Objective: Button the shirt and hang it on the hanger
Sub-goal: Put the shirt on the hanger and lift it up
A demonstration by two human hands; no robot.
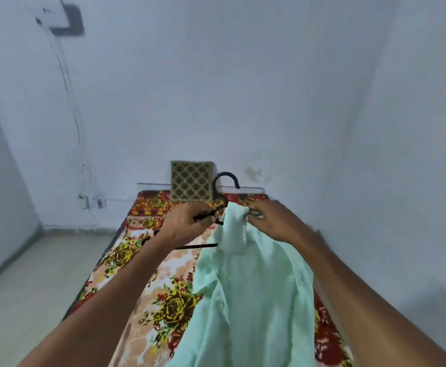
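Note:
A pale mint-green shirt (pixel 251 284) hangs down in front of me above the bed, its top bunched up near the hanger's neck. The black hanger (pixel 223 181) is held up, hook pointing right, with its lower bar showing left of the shirt. My left hand (pixel 187 223) grips the hanger's left shoulder arm just below the hook. My right hand (pixel 272 221) pinches the shirt's collar area at the top right, against the hanger. The hanger's right side is hidden under the fabric. I cannot see the buttons.
A bed with a floral red, yellow and cream cover (pixel 142 271) lies below my hands. A patterned olive cushion (pixel 191 185) leans on the white wall at the bed's head. Pale floor (pixel 31 282) is at the left, with wall sockets (pixel 92 201) low on the wall.

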